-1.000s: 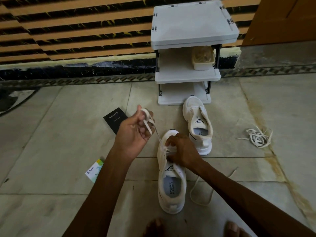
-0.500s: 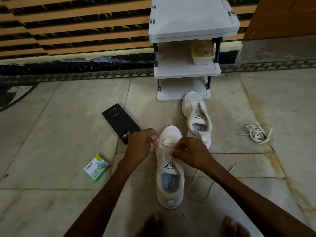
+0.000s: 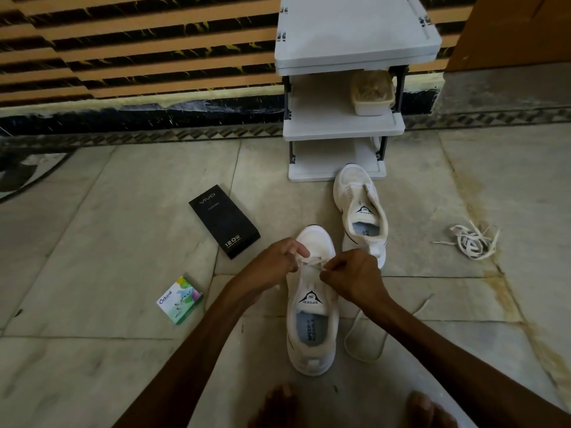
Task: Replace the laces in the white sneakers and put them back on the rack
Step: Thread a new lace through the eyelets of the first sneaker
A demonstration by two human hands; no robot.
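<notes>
A white sneaker [image 3: 310, 335] lies on the floor in front of me, toe pointing away. My left hand [image 3: 273, 264] and my right hand [image 3: 352, 278] both pinch a white lace [image 3: 313, 262] at the eyelets near its toe. The lace's loose end [image 3: 364, 338] trails in a loop on the floor to the right of the shoe. The second white sneaker [image 3: 363, 211] lies unlaced just beyond, its toe by the base of the grey three-shelf rack [image 3: 346, 128]. A tangled pile of white laces [image 3: 471, 242] lies to the right.
A black phone box [image 3: 224, 220] and a small green and white box [image 3: 179, 299] lie on the floor at left. A lidded tub [image 3: 372, 94] sits on the rack's middle shelf. My bare toes [image 3: 279, 406] show at the bottom edge. A striped wall stands behind.
My left hand, raised and pulling the lace up a second ago, has come down to the sneaker's toe. Both hands now work close together at the eyelets.
</notes>
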